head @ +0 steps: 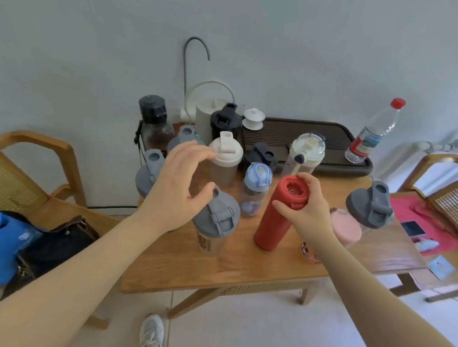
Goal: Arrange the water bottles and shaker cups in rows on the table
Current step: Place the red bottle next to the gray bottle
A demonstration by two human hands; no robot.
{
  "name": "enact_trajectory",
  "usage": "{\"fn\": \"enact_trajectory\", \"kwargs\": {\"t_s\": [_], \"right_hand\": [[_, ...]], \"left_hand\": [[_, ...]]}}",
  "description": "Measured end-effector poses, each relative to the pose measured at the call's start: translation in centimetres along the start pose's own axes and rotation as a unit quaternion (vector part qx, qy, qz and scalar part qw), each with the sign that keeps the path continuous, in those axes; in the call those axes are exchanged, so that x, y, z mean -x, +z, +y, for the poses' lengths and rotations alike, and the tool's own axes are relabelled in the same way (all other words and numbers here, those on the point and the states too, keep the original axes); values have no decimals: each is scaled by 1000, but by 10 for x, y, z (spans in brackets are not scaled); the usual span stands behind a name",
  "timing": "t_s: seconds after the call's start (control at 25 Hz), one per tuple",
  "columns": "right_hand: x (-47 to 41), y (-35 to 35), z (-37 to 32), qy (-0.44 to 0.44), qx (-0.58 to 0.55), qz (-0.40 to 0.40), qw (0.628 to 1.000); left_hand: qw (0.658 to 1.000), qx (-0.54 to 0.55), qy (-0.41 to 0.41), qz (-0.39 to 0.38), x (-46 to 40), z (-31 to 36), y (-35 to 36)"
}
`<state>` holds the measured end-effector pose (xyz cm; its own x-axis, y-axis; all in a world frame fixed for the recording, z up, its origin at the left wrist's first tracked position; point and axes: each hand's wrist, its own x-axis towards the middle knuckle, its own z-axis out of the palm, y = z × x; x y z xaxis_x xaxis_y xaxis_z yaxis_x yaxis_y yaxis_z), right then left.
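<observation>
Several bottles and shaker cups stand crowded on a small wooden table (pixel 256 271). My right hand (pixel 310 205) grips the top of a tall red bottle (pixel 276 219), which leans slightly. My left hand (pixel 176 186) hovers open, fingers spread, between a cream-lidded shaker (pixel 224 159) and a grey-lidded shaker (pixel 215 223) at the front. A small blue-lidded bottle (pixel 255 188) stands in the middle. A pink-lidded cup (pixel 345 228) is partly hidden behind my right wrist. Another grey-lidded shaker (pixel 370 206) stands at the right.
A dark tea tray (pixel 318 136) at the back holds a clear water bottle with a red cap (pixel 372 131) and a white teacup. A white kettle (pixel 207 113) and black bottles stand behind. Wooden chairs flank the table; bags (pixel 30 244) fill the left one.
</observation>
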<state>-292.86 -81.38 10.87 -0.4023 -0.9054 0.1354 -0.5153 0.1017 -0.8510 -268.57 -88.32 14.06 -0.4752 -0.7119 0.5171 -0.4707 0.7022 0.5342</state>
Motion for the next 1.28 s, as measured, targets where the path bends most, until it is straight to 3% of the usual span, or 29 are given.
{"fn": "enact_trajectory", "kwargs": {"t_s": [0.16, 0.32, 0.56, 0.68, 0.88, 1.08, 1.28], "right_hand": [[-28, -13, -55, -93, -63, 55, 992], [-73, 2, -118, -162, -132, 26, 978], [-145, 62, -178, -218, -132, 44, 966], [-176, 90, -195, -217, -120, 68, 966], [-216, 126, -209, -197, -130, 106, 966], [-243, 160, -214, -177, -117, 116, 970], [-264, 197, -211, -154, -108, 85, 979]], "left_hand": [[997, -26, -65, 38, -7, -6, -34], [988, -37, -148, 35, -43, -42, -57], [961, -99, -249, -74, -114, -145, -66], [953, -90, -254, -136, -136, -187, -60], [961, 39, -192, -195, -148, -210, -52], [969, 71, -173, -162, -161, -236, -57], [973, 21, -203, -109, -171, -267, -64]]}}
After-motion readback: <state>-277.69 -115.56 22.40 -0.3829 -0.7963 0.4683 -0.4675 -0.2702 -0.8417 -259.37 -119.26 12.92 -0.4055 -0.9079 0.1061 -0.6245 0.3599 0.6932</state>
